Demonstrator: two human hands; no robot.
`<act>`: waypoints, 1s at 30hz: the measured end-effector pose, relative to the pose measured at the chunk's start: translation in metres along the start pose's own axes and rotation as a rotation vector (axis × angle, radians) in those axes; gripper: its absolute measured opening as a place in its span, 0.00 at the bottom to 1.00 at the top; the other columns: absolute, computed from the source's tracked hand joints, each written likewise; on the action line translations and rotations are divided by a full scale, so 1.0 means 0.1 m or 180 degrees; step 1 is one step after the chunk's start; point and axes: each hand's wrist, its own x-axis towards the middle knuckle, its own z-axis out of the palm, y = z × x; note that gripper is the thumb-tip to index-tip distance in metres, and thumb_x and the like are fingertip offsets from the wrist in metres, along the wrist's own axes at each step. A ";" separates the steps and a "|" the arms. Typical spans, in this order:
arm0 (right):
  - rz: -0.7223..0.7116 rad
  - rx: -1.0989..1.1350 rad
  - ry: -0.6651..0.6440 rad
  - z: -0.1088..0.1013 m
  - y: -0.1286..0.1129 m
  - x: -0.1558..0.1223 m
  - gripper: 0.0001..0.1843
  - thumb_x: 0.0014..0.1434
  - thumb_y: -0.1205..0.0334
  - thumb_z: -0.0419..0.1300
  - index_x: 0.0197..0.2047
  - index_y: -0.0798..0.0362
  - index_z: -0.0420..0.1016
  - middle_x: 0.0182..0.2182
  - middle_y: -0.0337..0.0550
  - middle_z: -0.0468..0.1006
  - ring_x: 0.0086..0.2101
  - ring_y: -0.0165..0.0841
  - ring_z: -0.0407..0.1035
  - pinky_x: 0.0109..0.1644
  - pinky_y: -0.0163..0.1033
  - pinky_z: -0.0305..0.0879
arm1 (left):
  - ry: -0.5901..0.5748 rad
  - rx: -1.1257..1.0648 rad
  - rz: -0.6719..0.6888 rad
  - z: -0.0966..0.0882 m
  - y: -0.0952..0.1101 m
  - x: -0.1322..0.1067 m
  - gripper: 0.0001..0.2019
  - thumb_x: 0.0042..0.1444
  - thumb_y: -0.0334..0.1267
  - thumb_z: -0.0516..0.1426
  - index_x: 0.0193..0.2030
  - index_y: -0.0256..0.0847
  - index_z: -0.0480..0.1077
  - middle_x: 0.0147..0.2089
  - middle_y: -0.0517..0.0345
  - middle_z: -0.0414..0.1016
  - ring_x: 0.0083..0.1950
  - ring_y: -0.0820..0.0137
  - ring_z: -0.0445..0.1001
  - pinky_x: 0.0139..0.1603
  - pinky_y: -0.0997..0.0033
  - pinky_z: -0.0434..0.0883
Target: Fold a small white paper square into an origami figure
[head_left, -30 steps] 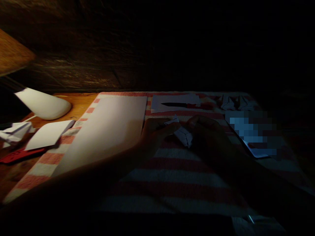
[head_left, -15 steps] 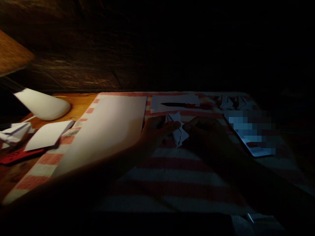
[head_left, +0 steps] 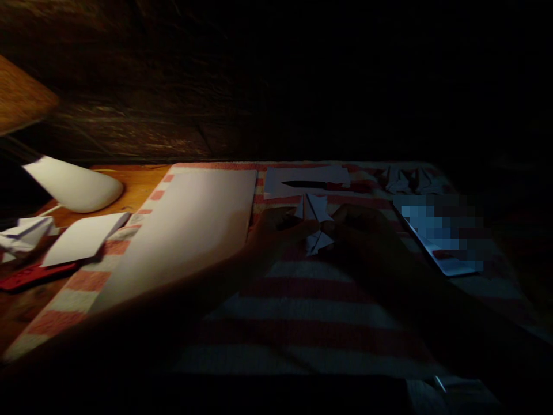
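Between my two hands, above the striped cloth, is a small white folded paper piece (head_left: pixel 317 208) with pointed flaps and sharp creases. My left hand (head_left: pixel 280 226) is closed on its left side, the thumb lying across the paper's middle. On the other side my right hand (head_left: pixel 360 222) pinches the paper's right edge, its fingers mostly in shadow. Just beyond lies a knife (head_left: pixel 306 184) with a dark blade and a reddish handle, resting on a white paper sheet (head_left: pixel 272 183).
A large white sheet (head_left: pixel 194 225) covers the cloth's left part. Two folded paper figures (head_left: pixel 397 180) sit at the back right, near a lit, blurred-out tablet-like screen (head_left: pixel 432 230). Leftmost are a lamp (head_left: pixel 78 184), crumpled folded paper (head_left: pixel 26 233), a curled paper (head_left: pixel 86 239) and a red object (head_left: pixel 38 275).
The folded paper has turned between my hands, and its points now face differently. My left thumb has shifted down and right across it, and my right fingers have come against its edge.
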 end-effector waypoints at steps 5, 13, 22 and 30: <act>-0.0151 0.0066 0.0360 -0.01 -0.02 0.00 0.14 0.52 0.59 0.74 0.26 0.51 0.74 0.23 0.33 0.74 0.24 0.28 0.71 0.30 0.35 0.71 | -0.0021 0.0264 0.0256 0.06 0.08 -0.01 0.11 0.46 0.37 0.69 0.21 0.38 0.73 0.23 0.62 0.73 0.25 0.77 0.69 0.28 0.77 0.68; -0.0092 0.0066 0.0457 0.00 0.00 0.00 0.14 0.51 0.58 0.75 0.26 0.50 0.74 0.23 0.35 0.75 0.25 0.30 0.72 0.33 0.40 0.75 | 0.0121 0.0640 0.0567 0.09 0.11 -0.06 0.13 0.50 0.36 0.66 0.19 0.38 0.71 0.23 0.62 0.68 0.27 0.75 0.64 0.28 0.75 0.62; -0.0029 0.0293 0.0262 0.00 0.02 0.02 0.13 0.51 0.60 0.75 0.26 0.51 0.74 0.24 0.33 0.73 0.25 0.28 0.71 0.35 0.39 0.76 | -0.0164 0.0227 0.0586 0.04 0.06 -0.03 0.16 0.51 0.36 0.67 0.19 0.38 0.66 0.24 0.64 0.65 0.26 0.78 0.61 0.28 0.77 0.61; 0.0189 0.0454 -0.0092 0.04 0.03 -0.02 0.14 0.50 0.59 0.76 0.25 0.53 0.75 0.27 0.35 0.74 0.29 0.28 0.72 0.40 0.39 0.78 | 0.0251 0.0164 0.0015 0.00 -0.03 0.00 0.14 0.44 0.42 0.72 0.32 0.38 0.77 0.28 0.59 0.77 0.27 0.73 0.71 0.25 0.76 0.67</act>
